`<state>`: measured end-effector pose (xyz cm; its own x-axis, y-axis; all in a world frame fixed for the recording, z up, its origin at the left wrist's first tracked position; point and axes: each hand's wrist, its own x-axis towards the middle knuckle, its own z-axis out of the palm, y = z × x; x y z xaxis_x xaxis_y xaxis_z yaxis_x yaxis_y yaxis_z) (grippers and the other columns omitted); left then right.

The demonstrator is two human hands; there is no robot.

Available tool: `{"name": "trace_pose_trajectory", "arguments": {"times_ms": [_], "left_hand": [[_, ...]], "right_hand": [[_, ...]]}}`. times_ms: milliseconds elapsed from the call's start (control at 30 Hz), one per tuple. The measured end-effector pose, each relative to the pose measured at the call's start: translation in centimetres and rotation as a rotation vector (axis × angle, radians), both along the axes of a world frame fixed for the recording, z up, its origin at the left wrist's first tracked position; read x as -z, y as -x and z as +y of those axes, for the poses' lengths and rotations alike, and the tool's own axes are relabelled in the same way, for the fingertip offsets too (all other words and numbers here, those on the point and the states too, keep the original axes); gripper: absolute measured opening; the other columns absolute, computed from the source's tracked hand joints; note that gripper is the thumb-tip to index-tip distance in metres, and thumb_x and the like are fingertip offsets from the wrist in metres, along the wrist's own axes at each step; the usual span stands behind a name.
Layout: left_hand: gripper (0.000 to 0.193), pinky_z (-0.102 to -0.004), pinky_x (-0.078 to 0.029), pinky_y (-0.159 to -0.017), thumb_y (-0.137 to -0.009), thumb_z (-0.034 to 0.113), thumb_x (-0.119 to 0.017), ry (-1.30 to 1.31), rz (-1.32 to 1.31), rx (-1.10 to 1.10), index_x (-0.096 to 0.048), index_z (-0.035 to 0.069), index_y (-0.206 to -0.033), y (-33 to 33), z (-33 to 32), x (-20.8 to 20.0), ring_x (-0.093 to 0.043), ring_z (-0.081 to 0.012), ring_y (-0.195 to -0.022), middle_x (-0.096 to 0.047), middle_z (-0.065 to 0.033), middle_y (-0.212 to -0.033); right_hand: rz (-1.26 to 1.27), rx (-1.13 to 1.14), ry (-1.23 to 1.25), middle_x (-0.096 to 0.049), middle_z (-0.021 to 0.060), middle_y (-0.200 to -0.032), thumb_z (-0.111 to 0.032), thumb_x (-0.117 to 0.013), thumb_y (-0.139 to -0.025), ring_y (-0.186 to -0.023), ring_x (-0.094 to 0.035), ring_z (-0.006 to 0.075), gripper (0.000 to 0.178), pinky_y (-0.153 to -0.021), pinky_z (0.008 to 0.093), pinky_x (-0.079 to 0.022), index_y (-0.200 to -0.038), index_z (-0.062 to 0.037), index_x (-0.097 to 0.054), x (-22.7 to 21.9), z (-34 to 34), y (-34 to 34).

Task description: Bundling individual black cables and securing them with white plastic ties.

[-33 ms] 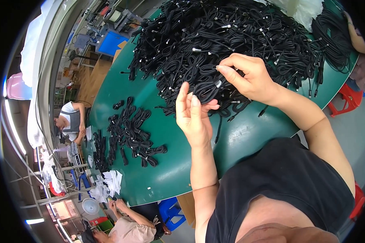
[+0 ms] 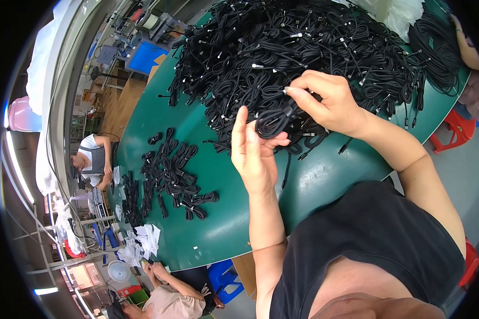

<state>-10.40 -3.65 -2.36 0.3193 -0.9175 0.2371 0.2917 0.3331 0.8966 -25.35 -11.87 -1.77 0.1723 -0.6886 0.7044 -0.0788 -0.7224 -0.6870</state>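
A coiled black cable [image 2: 272, 123] hangs in front of me, its loops gathered into a bundle. My right hand [image 2: 327, 103] pinches it from the right, with a small silvery tip showing between thumb and forefinger. Below and left of the loops is my left hand [image 2: 256, 154], its fingers stretched and apart. Its forefinger points up, and the other fingers lie beneath the loops; whether they touch is hard to tell. Directly behind both hands rises a large heap of black cables [image 2: 303, 37] with metal connectors.
Smaller cable bundles [image 2: 175, 165] lie at the left of the green table [image 2: 223, 234]. White papers [image 2: 146, 239] sit at its near left edge. Co-workers [image 2: 93, 159] are along the left side. At the right are a thick cable coil [image 2: 436, 50] and a red stool [image 2: 453, 132].
The bundle has turned slightly, and a bright patch on it no longer shows. My left thumb has shifted a little left, off the loops. My right hand stays nearly in place.
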Motion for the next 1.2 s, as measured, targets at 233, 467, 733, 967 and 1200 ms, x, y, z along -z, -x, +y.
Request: {"name": "trace_pose_trajectory", "arguments": {"times_ms": [233, 467, 733, 967, 1200], "left_hand": [[0.039, -0.0221, -0.040, -0.044, -0.094, 0.024, -0.045, -0.171, 0.214, 0.533, -0.046, -0.004, -0.121, 0.8, 0.5, 0.6, -0.053, -0.0150, -0.057, -0.059, -0.0199, -0.093], [0.035, -0.0221, -0.037, -0.042, -0.092, 0.022, -0.048, -0.191, 0.185, 0.259, -0.049, -0.003, -0.117, 0.1, 0.3, 0.1, -0.049, -0.0126, -0.052, -0.060, -0.0171, -0.086], [0.059, -0.0307, -0.049, -0.072, -0.089, 0.023, -0.052, 0.338, 0.945, 0.117, -0.026, -0.016, -0.126, -9.1, 1.1, -1.3, -0.055, -0.0239, -0.085, -0.048, -0.0280, -0.117], [0.020, -0.0242, -0.040, -0.053, -0.090, 0.008, -0.046, 0.099, 0.535, 0.069, -0.053, 0.000, -0.107, -6.3, 0.6, -0.5, -0.048, -0.0161, -0.069, -0.057, -0.0104, -0.089], [0.018, -0.0258, -0.044, -0.053, -0.089, 0.008, -0.051, 0.140, 0.021, -0.048, -0.054, -0.001, -0.104, -3.0, 0.8, -0.7, -0.056, -0.0191, -0.067, -0.060, -0.0132, -0.086]], "right_hand": [[0.004, 0.043, 0.470, -0.051, 0.0048, -0.058, -0.005, -0.068, -0.073, -0.045, -0.051, 0.0148, 0.010, -0.035, 0.0269, -0.038, -0.069, -0.0015, -0.059, 0.1, 0.2, 0.8], [0.017, 0.001, -0.040, -0.056, 0.0087, -0.068, -0.019, -0.063, -0.082, -0.055, -0.056, 0.0208, 0.018, -0.051, 0.0288, -0.045, -0.080, -0.0014, -0.060, -1.1, -0.5, 0.6], [0.797, 0.436, 0.501, -0.055, 0.0094, -0.102, -0.007, -0.063, -0.062, -0.104, -0.047, 0.0250, 0.024, -0.087, 0.0372, -0.038, -0.086, -0.0025, -0.062, 0.4, -5.5, 0.1], [0.483, 0.320, 0.326, -0.056, 0.0098, -0.104, -0.013, -0.063, -0.068, -0.103, -0.049, 0.0256, 0.017, -0.090, 0.0388, -0.035, -0.081, -0.0024, -0.061, 0.0, -6.4, -0.1], [-0.171, -0.412, -0.345, -0.063, 0.0044, -0.088, -0.015, -0.062, -0.083, -0.075, -0.059, 0.0174, 0.011, -0.068, 0.0266, -0.048, -0.089, -0.0054, -0.060, -5.9, -1.2, 0.6]]}}
